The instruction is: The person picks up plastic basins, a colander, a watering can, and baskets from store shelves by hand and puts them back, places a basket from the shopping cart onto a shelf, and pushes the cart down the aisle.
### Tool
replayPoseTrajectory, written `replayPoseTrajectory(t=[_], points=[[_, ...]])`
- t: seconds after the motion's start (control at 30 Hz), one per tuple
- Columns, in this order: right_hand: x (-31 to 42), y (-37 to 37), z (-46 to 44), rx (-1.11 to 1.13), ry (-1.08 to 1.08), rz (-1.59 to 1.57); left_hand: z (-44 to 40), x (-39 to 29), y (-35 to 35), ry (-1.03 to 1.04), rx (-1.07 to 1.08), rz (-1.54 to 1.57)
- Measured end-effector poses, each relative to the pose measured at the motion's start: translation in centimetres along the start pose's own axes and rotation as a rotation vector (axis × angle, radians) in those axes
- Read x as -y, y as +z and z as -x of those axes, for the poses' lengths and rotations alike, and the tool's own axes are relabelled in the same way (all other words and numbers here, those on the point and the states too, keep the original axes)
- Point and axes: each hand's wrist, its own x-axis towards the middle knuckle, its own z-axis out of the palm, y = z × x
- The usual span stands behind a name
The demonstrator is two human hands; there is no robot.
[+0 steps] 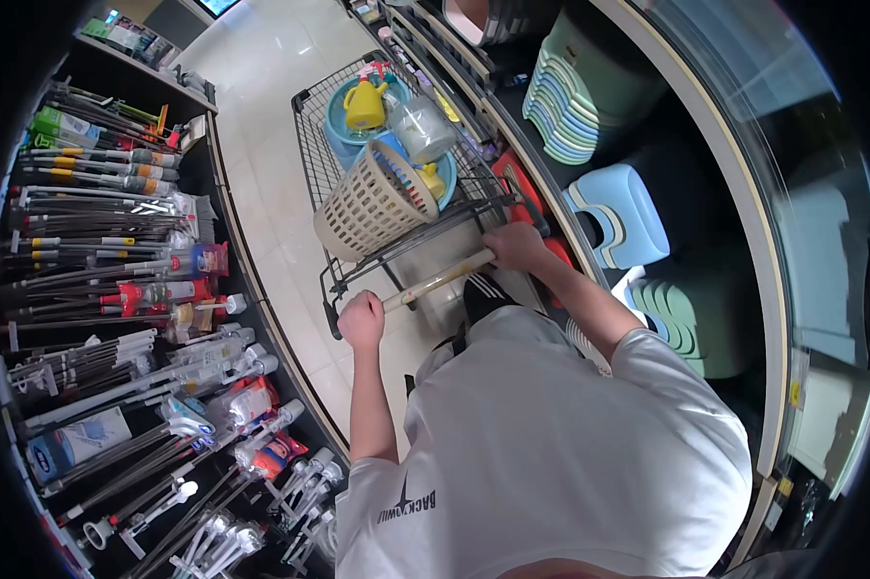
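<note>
My left hand (362, 319) is wrapped round the left end of the shopping cart's handle bar (437, 280). Near the bar's other end, my right hand (514, 247) is closed on it too. Ahead of the bar stands the wire shopping cart (310, 145). A beige perforated laundry basket (367, 207) lies tilted at its near end. Behind the basket are a yellow watering can (365, 104), a clear plastic container (422, 130) and blue basins (336, 125), with small items partly hidden among them.
To the left, a shelf rack holds rows of mops and long-handled brushes (107, 241). Shelves on the right carry stacked green and blue plastic tubs (562, 106) and a light blue stool (633, 217). Pale floor tiles (257, 125) run along the aisle between them.
</note>
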Motion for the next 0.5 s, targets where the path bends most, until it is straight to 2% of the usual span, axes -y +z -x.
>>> replayPoseTrajectory(t=[0.17,0.3,0.5], points=[[-0.9,-1.8,-5.8,-0.026,-0.048,-0.016,-6.2,1.7,-0.5,-0.047,0.067,0.020],[-0.6,-6.0,-10.7,-0.025,-0.096,0.030,-11.6,3.2,-1.9,-0.075,0.055,0.034],[-0.7,-10.7,-17.5,-0.045,-0.104,0.075,-19.2,4.7,-3.3,-0.165,0.225,0.074]])
